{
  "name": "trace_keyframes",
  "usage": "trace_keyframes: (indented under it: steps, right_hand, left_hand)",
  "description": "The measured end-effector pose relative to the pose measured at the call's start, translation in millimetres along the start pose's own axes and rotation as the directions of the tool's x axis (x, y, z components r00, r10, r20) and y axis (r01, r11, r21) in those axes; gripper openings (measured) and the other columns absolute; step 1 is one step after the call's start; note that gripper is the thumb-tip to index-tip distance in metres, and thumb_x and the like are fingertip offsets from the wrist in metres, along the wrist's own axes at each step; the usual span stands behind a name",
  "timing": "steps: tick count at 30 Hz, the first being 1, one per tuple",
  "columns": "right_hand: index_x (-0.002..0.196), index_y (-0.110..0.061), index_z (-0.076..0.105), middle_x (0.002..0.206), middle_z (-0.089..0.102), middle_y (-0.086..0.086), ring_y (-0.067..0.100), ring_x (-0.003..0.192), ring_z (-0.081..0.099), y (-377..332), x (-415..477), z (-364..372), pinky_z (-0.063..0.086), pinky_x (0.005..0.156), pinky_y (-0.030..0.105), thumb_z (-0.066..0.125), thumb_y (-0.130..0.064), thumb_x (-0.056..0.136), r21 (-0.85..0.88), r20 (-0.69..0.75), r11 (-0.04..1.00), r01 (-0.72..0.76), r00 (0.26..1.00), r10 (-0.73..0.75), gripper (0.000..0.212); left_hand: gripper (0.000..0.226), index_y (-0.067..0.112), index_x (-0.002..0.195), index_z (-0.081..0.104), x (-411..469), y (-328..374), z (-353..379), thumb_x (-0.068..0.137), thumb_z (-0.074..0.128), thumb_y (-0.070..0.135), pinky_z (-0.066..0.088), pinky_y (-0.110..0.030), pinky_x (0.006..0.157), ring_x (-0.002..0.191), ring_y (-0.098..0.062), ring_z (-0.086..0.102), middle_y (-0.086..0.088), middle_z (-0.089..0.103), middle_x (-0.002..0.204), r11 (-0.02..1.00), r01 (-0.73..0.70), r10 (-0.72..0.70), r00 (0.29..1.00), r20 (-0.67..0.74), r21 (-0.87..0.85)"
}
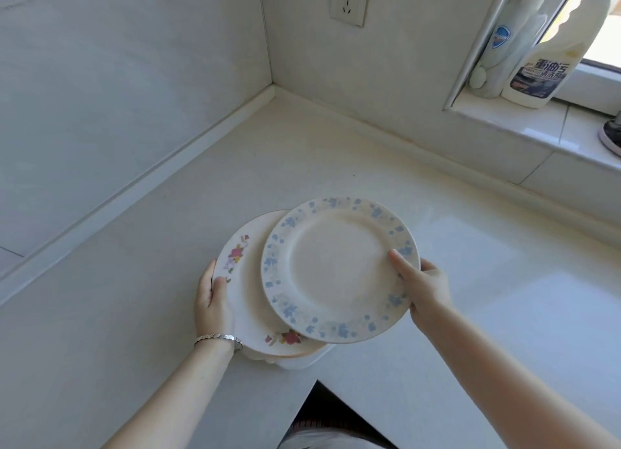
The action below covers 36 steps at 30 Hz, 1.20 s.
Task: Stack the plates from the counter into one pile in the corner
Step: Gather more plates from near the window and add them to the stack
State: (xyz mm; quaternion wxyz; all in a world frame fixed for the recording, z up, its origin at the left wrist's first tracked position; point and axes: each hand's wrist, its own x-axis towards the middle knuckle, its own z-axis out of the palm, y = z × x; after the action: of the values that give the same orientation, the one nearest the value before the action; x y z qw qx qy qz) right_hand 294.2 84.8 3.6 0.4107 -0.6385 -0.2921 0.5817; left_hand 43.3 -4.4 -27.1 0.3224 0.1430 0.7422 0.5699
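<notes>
The person stands at the inner angle of a pale L-shaped counter (pixel 336 153), both bare arms stretched forward. The right hand (pixel 424 289) grasps the blue-flowered plate (pixel 339 270) at about three o'clock on its rim, with the thumb laid on top and the other fingers tucked beneath. The left hand (pixel 211 297), a silver bracelet (pixel 218 337) at its wrist, grasps the pink-flowered plate (pixel 247 290) at nine o'clock on its rim, with the thumb on the upper face and the fingers curled along the edge.

The blue-flowered plate lies over the pink-flowered one, shifted toward three o'clock, so a crescent of the lower plate shows from seven round to eleven o'clock. I cannot tell whether the two touch or the upper one is held just clear. At six o'clock a white edge (pixel 302 361) peeks from under the pink-flowered plate; what it belongs to is unclear.

Both plates sit near the counter's front edge. The corner (pixel 273 87) where the tiled walls meet lies at twelve o'clock from them, well apart. A wall socket (pixel 349 0) hangs above it. At two o'clock, on the windowsill (pixel 524 119), stand a labelled cleaner bottle (pixel 551 52) and a slimmer white bottle (pixel 504 45) just beside it.
</notes>
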Motion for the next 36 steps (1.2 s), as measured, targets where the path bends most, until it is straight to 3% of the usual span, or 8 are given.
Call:
trace_keyframes:
  steps: [9,14,18,21,23,27,31,36]
  right_hand:
    - [0.07,-0.028,0.059,0.076,0.067,-0.005,0.015,0.07,0.064,0,-5,29,0.052,0.061,0.03,0.063,-0.032,0.082,-0.258,0.017,0.944,0.206,0.978,-0.208,0.013]
    - [0.079,-0.018,0.059,0.099,0.065,0.013,0.029,0.088,0.063,7,-2,40,0.053,0.083,0.047,0.059,-0.035,0.083,-0.336,0.006,0.922,0.192,0.979,-0.202,0.017]
    - [0.1,-0.008,0.061,0.114,0.063,0.015,0.032,0.105,0.06,20,-4,52,0.048,0.092,0.051,0.058,-0.031,0.085,-0.307,0.04,0.938,0.16,0.987,-0.155,0.028]
    - [0.122,-0.006,0.055,0.134,0.053,0.014,0.031,0.125,0.049,29,-8,62,0.041,0.103,0.05,0.055,-0.033,0.086,-0.308,0.075,0.94,0.147,0.989,-0.13,0.044]
    - [0.12,-0.011,0.055,0.127,0.058,0.01,0.029,0.118,0.054,37,-12,65,0.046,0.098,0.047,0.055,-0.032,0.086,-0.321,0.096,0.937,0.14,0.989,-0.115,0.04]
    - [0.122,-0.026,0.052,0.113,0.064,-0.003,0.013,0.093,0.063,32,-10,63,0.05,0.068,0.027,0.056,-0.021,0.081,-0.313,0.155,0.939,0.142,0.983,-0.097,0.041]
    - [0.141,-0.035,0.034,0.139,0.047,-0.005,0.014,0.116,0.052,14,7,67,0.041,0.091,0.027,0.053,-0.03,0.089,-0.24,0.244,0.958,0.158,0.965,-0.098,0.055]
    - [0.137,-0.033,0.042,0.141,0.047,-0.004,0.015,0.126,0.047,15,11,64,0.038,0.108,0.039,0.04,-0.037,0.097,-0.181,0.334,0.975,0.131,0.94,-0.064,0.041]
  left_hand:
    - [0.038,0.014,0.128,0.054,4,-2,1,0.093,0.038,0.007,0.043,-0.033,0.097,0.111,-0.018,0.055,-0.003,0.059,0.125,0.993,0.026,-0.027,1.0,-0.002,-0.111]
    - [0.038,0.012,0.125,0.055,2,0,1,0.093,0.038,0.003,0.041,-0.03,0.1,0.109,-0.014,0.054,0.0,0.06,0.12,0.985,0.013,-0.009,1.0,0.02,-0.173]
    - [0.027,0.021,0.095,0.063,5,7,3,0.093,0.038,0.012,0.044,0.0,0.061,0.069,0.016,0.059,0.024,0.068,0.076,0.983,0.041,-0.024,0.995,0.096,-0.178]
    - [0.034,0.014,0.12,0.055,6,3,1,0.099,0.03,0.023,0.048,-0.016,0.078,0.097,-0.004,0.059,0.007,0.064,0.108,0.961,0.061,-0.026,0.991,0.132,-0.269]
    - [0.035,0.017,0.12,0.056,7,-3,-2,0.099,0.031,0.029,0.048,-0.03,0.087,0.108,-0.018,0.056,-0.002,0.061,0.116,0.949,0.101,-0.068,0.991,0.119,-0.3]
    - [0.029,0.031,0.099,0.061,8,-3,-3,0.098,0.033,0.024,0.047,-0.02,0.07,0.094,-0.01,0.059,0.012,0.064,0.1,0.958,0.061,-0.031,0.993,0.11,-0.28]
    - [0.043,0.024,0.138,0.039,8,0,-7,0.098,0.03,0.012,0.043,-0.018,0.077,0.112,-0.012,0.051,0.006,0.051,0.126,0.934,0.072,-0.005,0.982,0.191,-0.349]
    - [0.043,0.025,0.139,0.039,9,2,-9,0.098,0.028,0.025,0.042,-0.031,0.097,0.124,-0.015,0.047,0.004,0.048,0.139,0.903,0.158,-0.047,0.961,0.273,-0.399]
